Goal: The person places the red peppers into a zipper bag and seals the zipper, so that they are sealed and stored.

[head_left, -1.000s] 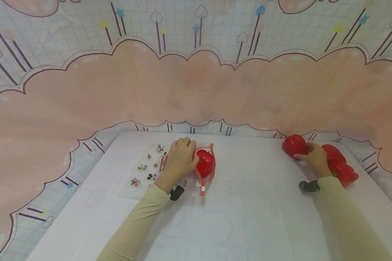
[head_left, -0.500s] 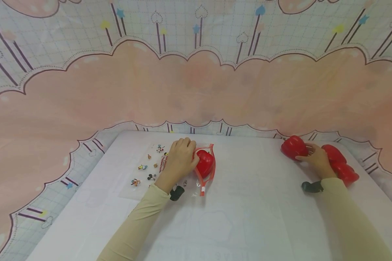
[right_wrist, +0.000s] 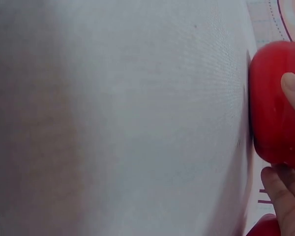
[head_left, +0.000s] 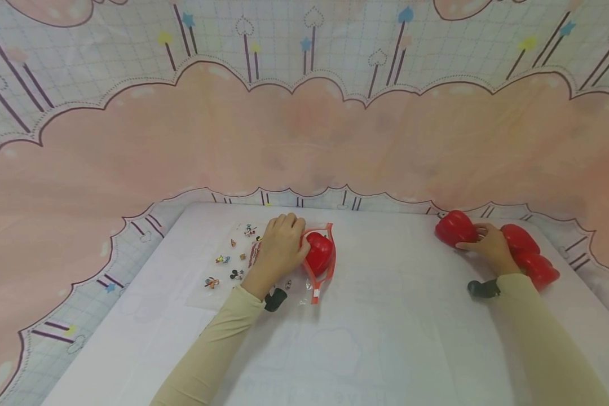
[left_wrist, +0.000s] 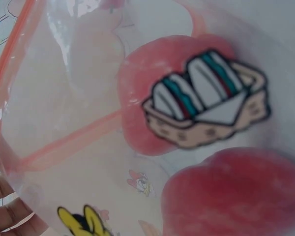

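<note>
My left hand [head_left: 280, 245] grips the edge of a clear zip bag [head_left: 316, 290] with a red-orange zip strip, whose mouth gapes open. A red bell pepper [head_left: 320, 255] shows in that mouth. Through the printed plastic, the left wrist view shows two blurred red peppers, one [left_wrist: 137, 88] behind a sandwich-basket print and one [left_wrist: 236, 196] lower right. At the table's far right, my right hand [head_left: 492, 248] holds another red bell pepper [head_left: 455, 228], its thumb [right_wrist: 292, 86] on one side and fingers [right_wrist: 280, 194] on the other.
Two more red peppers, one behind [head_left: 520, 239] and one nearer [head_left: 538, 269], lie just right of my right hand. Small cartoon prints [head_left: 223, 259] cover the bag's left part. A patterned cloth [head_left: 355, 141] hangs behind the white table [head_left: 385, 327].
My right hand has turned and shifted the pepper it holds slightly to the left. The left hand and bag stay as they were.
</note>
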`<state>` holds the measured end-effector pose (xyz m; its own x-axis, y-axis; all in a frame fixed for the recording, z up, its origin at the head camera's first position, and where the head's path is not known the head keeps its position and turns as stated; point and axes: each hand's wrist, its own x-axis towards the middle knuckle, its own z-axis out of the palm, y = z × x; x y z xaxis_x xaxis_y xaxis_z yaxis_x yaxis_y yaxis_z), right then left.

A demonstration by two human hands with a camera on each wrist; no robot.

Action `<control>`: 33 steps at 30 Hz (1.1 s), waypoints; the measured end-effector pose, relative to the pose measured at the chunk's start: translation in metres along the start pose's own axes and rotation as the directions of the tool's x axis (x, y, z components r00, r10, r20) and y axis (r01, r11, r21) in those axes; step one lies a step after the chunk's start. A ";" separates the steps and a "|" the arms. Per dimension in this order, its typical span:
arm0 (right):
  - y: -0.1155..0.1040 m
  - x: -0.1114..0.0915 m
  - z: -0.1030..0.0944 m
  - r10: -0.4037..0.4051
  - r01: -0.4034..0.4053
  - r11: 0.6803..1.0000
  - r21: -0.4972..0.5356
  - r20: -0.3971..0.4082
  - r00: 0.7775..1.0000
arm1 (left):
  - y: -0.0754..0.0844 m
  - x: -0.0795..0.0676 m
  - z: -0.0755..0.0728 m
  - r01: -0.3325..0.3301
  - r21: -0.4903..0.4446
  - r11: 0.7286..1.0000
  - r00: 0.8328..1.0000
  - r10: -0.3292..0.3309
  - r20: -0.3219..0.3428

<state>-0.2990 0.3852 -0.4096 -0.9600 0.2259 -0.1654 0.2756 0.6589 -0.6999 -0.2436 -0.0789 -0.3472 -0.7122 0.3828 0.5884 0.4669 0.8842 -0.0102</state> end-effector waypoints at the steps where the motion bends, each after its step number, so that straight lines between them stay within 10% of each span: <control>1: 0.000 0.000 0.000 -0.003 0.003 1.000 -0.002 0.007 1.000 | 0.000 0.000 0.000 -0.001 0.000 1.000 1.000 0.001 -0.001; 33: 0.003 -0.003 -0.001 -0.107 0.106 0.994 0.031 0.053 0.993 | 0.001 0.000 0.000 0.001 -0.009 1.000 1.000 -0.001 0.010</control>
<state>-0.2949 0.3871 -0.4111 -0.9853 0.1158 -0.1255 0.1708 0.6567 -0.7346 -0.2436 -0.0783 -0.3468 -0.7174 0.3848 0.5807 0.4714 0.8819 -0.0021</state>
